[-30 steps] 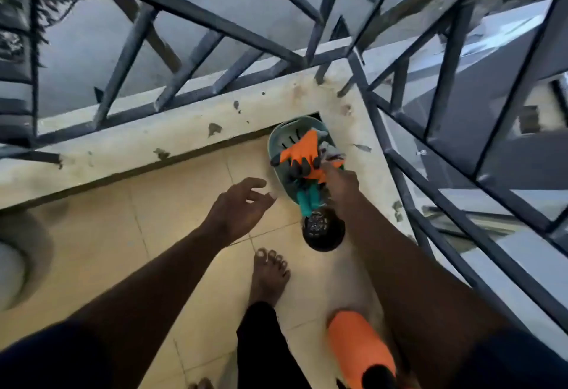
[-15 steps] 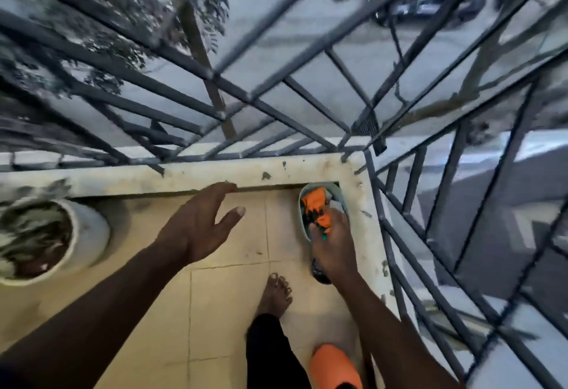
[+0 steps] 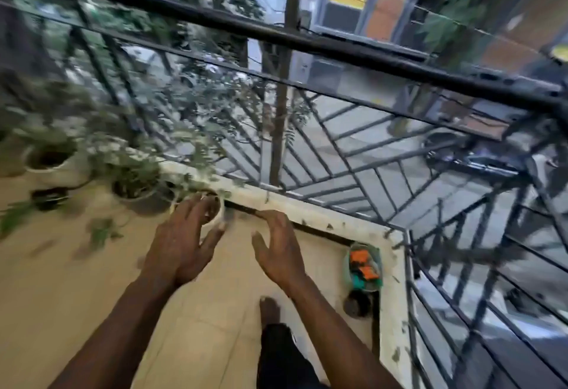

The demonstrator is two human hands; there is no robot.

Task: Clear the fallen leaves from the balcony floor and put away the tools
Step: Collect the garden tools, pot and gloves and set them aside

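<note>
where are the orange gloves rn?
Head view, lower right: the orange gloves lie in the teal dustpan in the balcony corner, against the white ledge, right of the right hand.

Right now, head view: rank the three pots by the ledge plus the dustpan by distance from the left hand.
1. Closest pot, at the fingertips of the left hand.
2. Middle pot, further left.
3. Far-left white pot and the dustpan in the right corner: too close to call.
</note>
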